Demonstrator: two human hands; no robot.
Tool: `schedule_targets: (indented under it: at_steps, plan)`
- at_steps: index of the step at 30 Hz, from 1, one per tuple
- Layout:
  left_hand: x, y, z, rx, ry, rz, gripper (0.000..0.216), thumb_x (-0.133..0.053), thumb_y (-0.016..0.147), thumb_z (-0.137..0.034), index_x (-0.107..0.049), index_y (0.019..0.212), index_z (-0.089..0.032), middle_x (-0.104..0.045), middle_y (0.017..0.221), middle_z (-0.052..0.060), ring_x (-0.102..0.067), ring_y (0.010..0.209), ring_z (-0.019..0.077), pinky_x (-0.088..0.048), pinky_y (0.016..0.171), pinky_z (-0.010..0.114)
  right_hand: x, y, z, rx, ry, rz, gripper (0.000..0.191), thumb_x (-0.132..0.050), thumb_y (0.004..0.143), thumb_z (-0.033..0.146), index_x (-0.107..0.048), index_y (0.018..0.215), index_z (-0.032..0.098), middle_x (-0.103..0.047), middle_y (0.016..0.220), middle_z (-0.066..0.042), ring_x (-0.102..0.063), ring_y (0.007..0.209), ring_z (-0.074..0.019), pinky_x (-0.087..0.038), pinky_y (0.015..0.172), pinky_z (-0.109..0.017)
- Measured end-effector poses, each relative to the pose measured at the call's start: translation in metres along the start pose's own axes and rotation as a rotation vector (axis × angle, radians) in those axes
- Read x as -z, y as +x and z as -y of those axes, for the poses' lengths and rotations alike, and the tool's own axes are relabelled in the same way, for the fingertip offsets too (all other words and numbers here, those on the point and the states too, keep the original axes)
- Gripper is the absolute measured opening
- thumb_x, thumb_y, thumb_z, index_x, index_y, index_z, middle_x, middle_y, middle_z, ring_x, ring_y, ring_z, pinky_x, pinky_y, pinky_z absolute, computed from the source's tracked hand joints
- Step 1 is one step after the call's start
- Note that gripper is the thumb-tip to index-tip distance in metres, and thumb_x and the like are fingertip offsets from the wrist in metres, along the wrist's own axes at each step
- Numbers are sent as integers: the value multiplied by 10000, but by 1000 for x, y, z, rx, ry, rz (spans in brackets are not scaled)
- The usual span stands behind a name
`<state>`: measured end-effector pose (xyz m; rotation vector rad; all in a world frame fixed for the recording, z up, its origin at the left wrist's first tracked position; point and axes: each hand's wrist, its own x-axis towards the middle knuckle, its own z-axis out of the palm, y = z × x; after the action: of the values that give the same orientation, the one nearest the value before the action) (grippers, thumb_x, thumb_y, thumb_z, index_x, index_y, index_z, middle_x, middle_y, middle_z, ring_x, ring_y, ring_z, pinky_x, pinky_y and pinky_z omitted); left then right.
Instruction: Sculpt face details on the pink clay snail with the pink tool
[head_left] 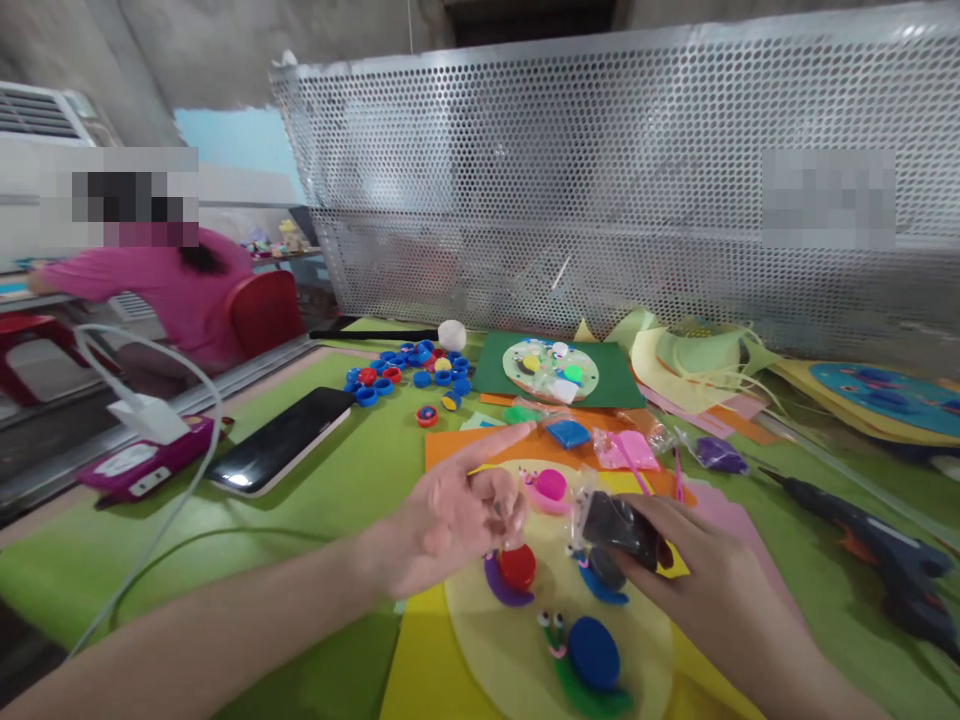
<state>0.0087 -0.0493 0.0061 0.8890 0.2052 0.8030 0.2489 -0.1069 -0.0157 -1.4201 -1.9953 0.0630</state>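
My right hand (709, 575) grips a small clear bag of black modelling clay (616, 525) above a pale yellow oval (487, 640) on a yellow sheet. To its left, my left hand (457, 505) is turned palm up, its index finger stretched out and the other fingers loosely curled; I see nothing in it. On the oval are several clay snails with round shells: a pink snail (551, 487), a red-shelled one (517, 568), a grey-shelled one (606, 568) partly under the bag, and a blue-shelled one (592, 650) nearest me.
Beyond the oval lie bagged blue clay (568, 433), pink clay (628, 450) and purple clay (721, 455). A glue gun (874, 550) rests at right, a phone (281, 440) and power strip (150, 460) at left. Bottle caps (420, 378) sit behind. A person (161, 290) sits at far left.
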Motion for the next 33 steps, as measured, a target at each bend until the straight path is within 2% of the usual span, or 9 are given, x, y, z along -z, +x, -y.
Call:
schedule_targets:
  at_steps: [3, 7, 11, 15, 17, 21, 26, 29, 33]
  plan:
    - [-6, -3, -1, 0, -35, 67, 893, -859, 481, -409, -476, 1281, -304, -489, 612, -68, -471, 624, 101, -375, 637, 251, -1, 0, -1, 0, 11, 13, 205, -472, 820, 257, -560, 1004, 232, -627, 848, -15, -610, 669, -160, -513, 553, -223]
    - [-8, -5, -1, 9, -44, 102, 801, -880, 456, -347, -569, 1193, -303, -438, 504, -88, -428, 561, 84, -365, 639, 247, 0, 1, 1, -19, 7, 44, 207, -471, 833, 259, -559, 1017, 227, -628, 883, -28, -614, 729, -174, -510, 555, -225]
    - [-9, -6, -3, 37, -27, 79, 940, -878, 491, -283, -436, 1321, -272, -440, 451, -97, -431, 541, 94, -357, 636, 252, 2, 2, -1, -9, 0, 56, 213, -466, 833, 246, -565, 1021, 223, -631, 895, -35, -615, 725, -175, -520, 572, -233]
    - [-12, -7, -4, 33, -36, 25, 735, -718, 752, -255, -334, 1378, -290, -399, 396, -107, -410, 483, 81, -332, 603, 236, 2, 2, -4, 35, -4, 59, 211, -494, 814, 234, -566, 1012, 226, -639, 875, -19, -624, 713, -164, -524, 572, -219]
    - [-11, -6, -3, 30, -41, 21, 789, -756, 710, -241, -337, 1377, -281, -412, 396, -105, -448, 525, 91, -338, 614, 232, 1, 2, -4, 35, -12, 43, 205, -480, 820, 237, -558, 1009, 225, -638, 862, -15, -621, 695, -158, -518, 555, -215]
    - [-4, -4, 1, 32, -43, 35, 1033, -900, 428, -256, -411, 1338, -263, -512, 479, -78, -504, 639, 126, -365, 633, 243, 2, 4, -2, 31, -40, 29, 200, -457, 831, 246, -559, 1003, 231, -639, 875, -10, -623, 706, -153, -507, 534, -199]
    - [-7, -4, 0, 36, -25, 6, 672, -848, 550, -253, -592, 1171, -286, -534, 471, -95, -500, 572, 86, -331, 612, 232, 7, 8, -7, -9, -115, -8, 210, -463, 825, 292, -595, 965, 210, -625, 788, -26, -594, 619, -164, -485, 513, -226]
    - [-15, -6, -4, 51, -10, -31, 689, -840, 553, -261, -574, 1188, -268, -602, 511, -112, -510, 593, 69, -313, 634, 222, 9, 13, -19, -76, -176, -44, 240, -446, 806, 333, -609, 922, 201, -631, 811, -55, -596, 649, -196, -462, 527, -257]
    - [-15, -5, -5, 41, 6, -18, 663, -827, 572, -251, -574, 1185, -251, -675, 552, -106, -553, 617, 78, -361, 681, 231, 13, 19, -38, -189, -238, -50, 253, -466, 832, 386, -586, 905, 176, -548, 630, -4, -500, 487, -149, -376, 448, -231]
